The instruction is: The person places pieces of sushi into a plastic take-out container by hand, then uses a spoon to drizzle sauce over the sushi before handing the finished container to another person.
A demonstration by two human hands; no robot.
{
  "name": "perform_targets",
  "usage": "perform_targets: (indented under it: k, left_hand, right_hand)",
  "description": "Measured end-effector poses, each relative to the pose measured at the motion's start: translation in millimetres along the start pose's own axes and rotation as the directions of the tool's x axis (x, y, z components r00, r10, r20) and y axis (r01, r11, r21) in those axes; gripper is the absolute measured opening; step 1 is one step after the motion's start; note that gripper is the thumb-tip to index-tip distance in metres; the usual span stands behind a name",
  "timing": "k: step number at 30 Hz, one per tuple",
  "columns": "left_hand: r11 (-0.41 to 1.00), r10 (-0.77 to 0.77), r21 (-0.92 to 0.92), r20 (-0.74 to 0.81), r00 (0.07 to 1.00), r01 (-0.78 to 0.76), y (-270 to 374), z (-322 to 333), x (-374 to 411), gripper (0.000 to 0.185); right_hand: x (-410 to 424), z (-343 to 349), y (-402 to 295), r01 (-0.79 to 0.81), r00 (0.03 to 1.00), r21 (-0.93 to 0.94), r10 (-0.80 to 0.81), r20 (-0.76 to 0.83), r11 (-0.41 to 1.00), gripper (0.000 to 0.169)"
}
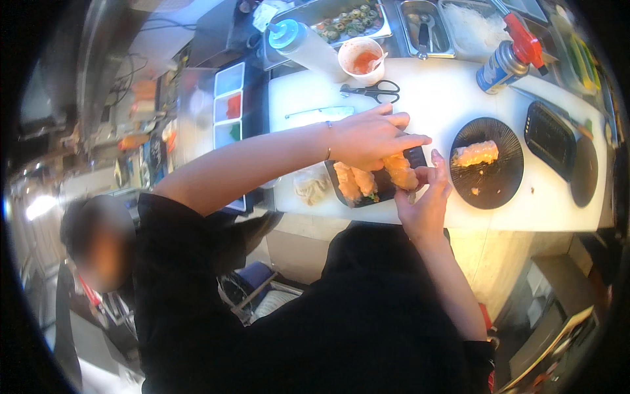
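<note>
Both my hands are at an orange-topped roll (401, 171) above the right part of a black plastic tray (386, 191). My left hand (369, 140) reaches over it from the upper left, some fingers spread, its lower fingertips hidden or at the roll. My right hand (427, 194) grips the roll's lower right end between thumb and fingers. More orange-topped pieces (354, 180) lie in the tray's left part. To the right, a round black ribbed plate (487, 189) bears another orange-topped roll (475, 153) and crumbs.
On the white cutting board (423, 93) are kitchen scissors (371, 91), a cup of red sauce (362, 60), a squeeze bottle (310, 47), a blowtorch (509, 64), a crumpled cloth or wrap (312, 184) and a black tray or lid (550, 140). Metal food pans (425, 29) line the far edge. Another person (98, 241) is at left.
</note>
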State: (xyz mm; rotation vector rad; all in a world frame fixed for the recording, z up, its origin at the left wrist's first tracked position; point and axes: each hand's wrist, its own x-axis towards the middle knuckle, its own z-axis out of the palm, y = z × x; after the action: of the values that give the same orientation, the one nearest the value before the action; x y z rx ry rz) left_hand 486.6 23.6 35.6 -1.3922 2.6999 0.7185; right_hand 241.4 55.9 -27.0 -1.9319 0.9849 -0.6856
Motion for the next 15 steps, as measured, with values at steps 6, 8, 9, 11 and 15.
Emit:
perform_targets:
  k: [6,8,9,11,15]
  left_hand:
    - [0.983,0.183,0.002,0.092,0.979,-0.184,-36,18,2,0.089]
    - [0.976,0.219,-0.011,0.107,0.970,-0.220,-42,24,2,0.089]
    - [0.975,0.223,-0.026,0.133,0.966,-0.221,-46,22,1,0.089]
    - [0.973,0.229,-0.046,0.178,0.957,-0.224,-50,20,2,0.088]
    - [0.969,0.244,-0.090,0.219,0.945,-0.230,-59,21,-1,0.081]
  right_hand:
    - [-15,54,-13,-0.105,0.986,-0.168,0.080,-0.147,0.980,0.099]
    - [-19,62,-14,-0.163,0.979,-0.185,0.135,-0.156,0.969,0.098]
    - [-19,66,-14,-0.199,0.973,-0.176,0.174,-0.148,0.964,0.097]
    - [-21,73,-12,-0.259,0.961,-0.161,0.238,-0.139,0.952,0.097]
    - [-24,80,-14,-0.324,0.944,-0.120,0.311,-0.112,0.938,0.098]
